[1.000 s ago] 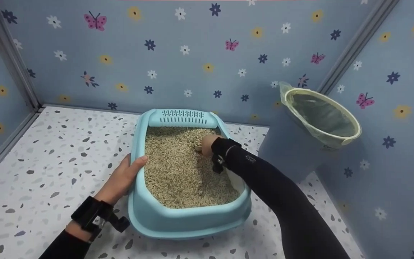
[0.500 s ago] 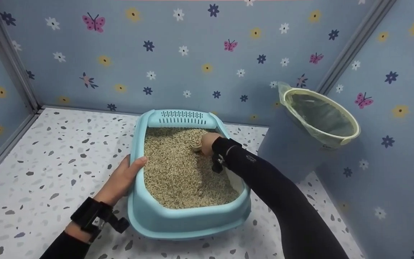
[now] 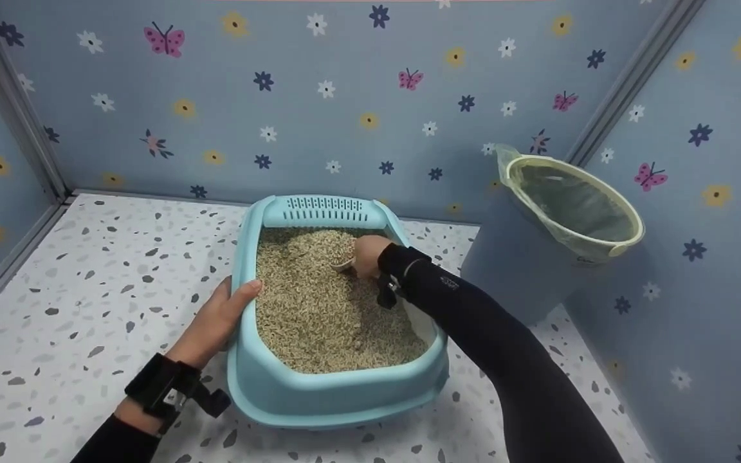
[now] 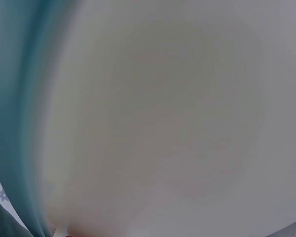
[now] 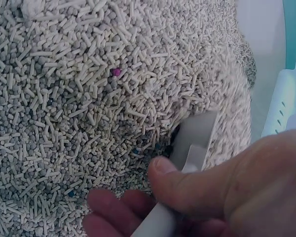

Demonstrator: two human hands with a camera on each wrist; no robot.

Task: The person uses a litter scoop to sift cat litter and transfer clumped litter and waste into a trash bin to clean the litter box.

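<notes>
A light blue litter box point(image 3: 345, 399) full of pale pellet litter point(image 3: 303, 315) stands in the middle of the head view. My left hand point(image 3: 216, 318) grips its left side, thumb over the rim and fingers outside. With my right hand point(image 3: 368, 256) I hold a litter scoop point(image 5: 195, 136) by its handle, thumb along the top. The scoop's head is partly sunk in the litter, beside a low heap towards the back. In the left wrist view the blurred white wall of the box point(image 4: 163, 108) fills most of the frame.
To the right stands a bin with a cream rim point(image 3: 602, 243) and a thin green liner point(image 3: 576, 199). Flowered blue panels point(image 3: 319, 116) enclose the back and sides. The speckled white surface point(image 3: 119, 289) stretches left of the box.
My right hand has shifted slightly left with the scoop, and the litter is piled higher towards the back. My left hand keeps its grip on the box.
</notes>
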